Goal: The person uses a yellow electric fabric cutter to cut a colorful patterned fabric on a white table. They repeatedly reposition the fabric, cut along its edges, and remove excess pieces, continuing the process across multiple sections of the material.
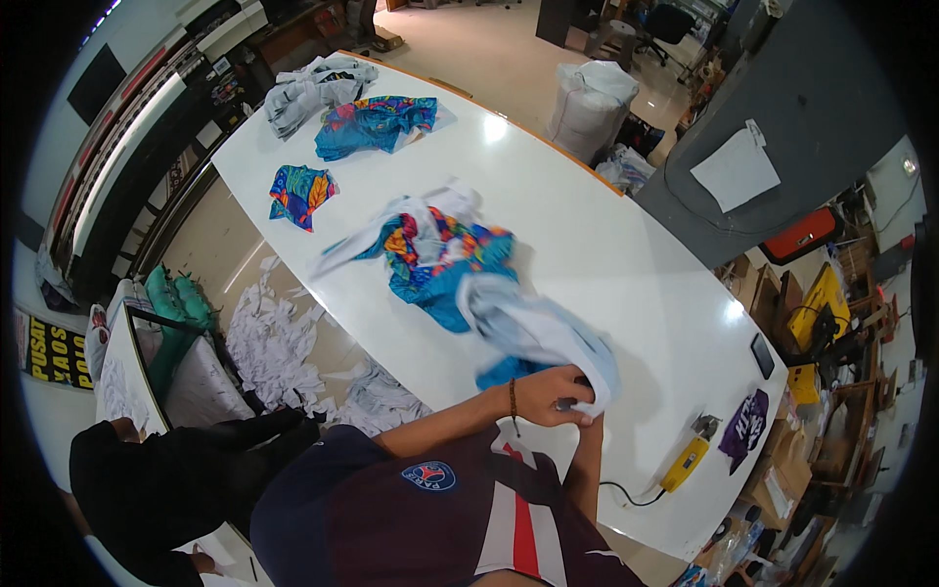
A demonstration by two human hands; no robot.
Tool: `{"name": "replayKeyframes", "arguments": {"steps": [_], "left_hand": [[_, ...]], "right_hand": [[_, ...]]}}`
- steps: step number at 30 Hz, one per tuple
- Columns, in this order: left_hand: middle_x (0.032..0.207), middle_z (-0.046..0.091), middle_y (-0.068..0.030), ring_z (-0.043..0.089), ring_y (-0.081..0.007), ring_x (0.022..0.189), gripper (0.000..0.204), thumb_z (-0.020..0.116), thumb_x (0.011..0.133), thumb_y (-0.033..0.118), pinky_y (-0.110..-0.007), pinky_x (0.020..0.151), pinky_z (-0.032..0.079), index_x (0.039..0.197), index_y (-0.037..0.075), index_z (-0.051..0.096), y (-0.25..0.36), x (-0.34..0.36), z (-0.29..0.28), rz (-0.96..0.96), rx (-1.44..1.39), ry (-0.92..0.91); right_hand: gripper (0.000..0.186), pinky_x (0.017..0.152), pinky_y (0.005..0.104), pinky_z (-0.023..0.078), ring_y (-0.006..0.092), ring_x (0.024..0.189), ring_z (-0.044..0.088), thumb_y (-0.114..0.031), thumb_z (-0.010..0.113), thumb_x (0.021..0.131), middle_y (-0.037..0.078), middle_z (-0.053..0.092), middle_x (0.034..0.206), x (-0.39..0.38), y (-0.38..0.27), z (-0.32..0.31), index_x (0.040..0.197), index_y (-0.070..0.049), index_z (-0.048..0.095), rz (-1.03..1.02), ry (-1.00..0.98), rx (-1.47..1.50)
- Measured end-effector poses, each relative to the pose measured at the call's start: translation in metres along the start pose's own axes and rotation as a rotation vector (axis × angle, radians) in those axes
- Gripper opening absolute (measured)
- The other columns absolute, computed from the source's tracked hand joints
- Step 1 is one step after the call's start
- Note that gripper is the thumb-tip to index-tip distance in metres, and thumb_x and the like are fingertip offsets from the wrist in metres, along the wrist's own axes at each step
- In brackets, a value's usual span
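My left hand (550,396), with a dark bracelet at its wrist, is closed on the white edge of a printed fabric piece (528,323). The piece is blurred by motion and lifted partly off the white table (636,293). Small dark parts of something show between the fingers; I cannot make out what. My right forearm (585,465) comes up beside it, and its hand is mostly hidden behind the left hand and the cloth. Beyond the lifted cloth lies crumpled blue fabric with a bright floral print (411,259) and white margins.
A smaller floral piece (301,196), a larger one (377,125) and a grey-white cloth heap (318,93) lie farther off. At right are a yellow corded cutting tool (687,464), purple cloth (745,430) and a phone (762,356). White scraps (274,342) cover floor at left, near a person in black (176,489).
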State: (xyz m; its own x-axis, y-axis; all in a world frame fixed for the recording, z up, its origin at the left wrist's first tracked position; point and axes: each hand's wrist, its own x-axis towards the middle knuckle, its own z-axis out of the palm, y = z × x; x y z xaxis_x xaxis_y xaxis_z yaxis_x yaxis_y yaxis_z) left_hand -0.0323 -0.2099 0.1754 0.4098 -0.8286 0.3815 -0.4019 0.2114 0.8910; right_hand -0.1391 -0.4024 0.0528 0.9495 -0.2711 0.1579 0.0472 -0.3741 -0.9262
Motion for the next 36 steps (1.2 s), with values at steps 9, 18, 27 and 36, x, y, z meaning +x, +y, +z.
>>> {"name": "replayKeyframes", "arguments": {"steps": [9,18,27,36], "left_hand": [[0.142,0.057,-0.0158,0.05,-0.0383,0.135,0.089,0.085,0.07,0.047,-0.057,0.112,0.038,0.146,0.012,0.055,-0.11,-0.102,-0.064,-0.35,0.794,0.114],[0.107,0.073,-0.0259,0.068,-0.0465,0.1,0.038,0.067,0.095,0.027,-0.053,0.089,0.053,0.119,-0.003,0.069,-0.184,-0.118,-0.187,-0.513,0.906,0.793],[0.141,0.062,-0.0279,0.059,-0.045,0.129,0.065,0.063,0.097,0.053,-0.047,0.109,0.045,0.128,-0.004,0.066,-0.142,-0.108,-0.471,-0.713,0.845,1.396],[0.121,0.072,-0.0114,0.072,-0.0223,0.107,0.062,0.08,0.09,0.013,-0.035,0.094,0.057,0.146,0.006,0.054,-0.132,0.002,-0.306,-0.149,0.49,0.632]], "right_hand": [[0.045,0.093,0.0357,0.057,0.0233,0.109,0.069,-0.031,0.069,0.096,0.01,0.072,0.117,0.039,-0.061,-0.092,0.13,-0.002,0.065,0.084,0.594,0.125],[0.042,0.093,0.0359,0.057,0.0226,0.107,0.069,-0.03,0.068,0.097,0.01,0.072,0.116,0.08,-0.241,-0.232,0.129,-0.002,0.065,-0.273,0.885,0.482],[0.039,0.092,0.0361,0.057,0.022,0.105,0.069,-0.028,0.067,0.097,0.009,0.072,0.116,0.083,-0.334,-0.251,0.127,-0.003,0.066,-0.419,0.888,0.493],[0.037,0.092,0.0363,0.058,0.0213,0.104,0.07,-0.027,0.066,0.098,0.009,0.072,0.115,0.135,-0.391,-0.217,0.126,-0.004,0.066,-0.417,0.812,0.594]]}}
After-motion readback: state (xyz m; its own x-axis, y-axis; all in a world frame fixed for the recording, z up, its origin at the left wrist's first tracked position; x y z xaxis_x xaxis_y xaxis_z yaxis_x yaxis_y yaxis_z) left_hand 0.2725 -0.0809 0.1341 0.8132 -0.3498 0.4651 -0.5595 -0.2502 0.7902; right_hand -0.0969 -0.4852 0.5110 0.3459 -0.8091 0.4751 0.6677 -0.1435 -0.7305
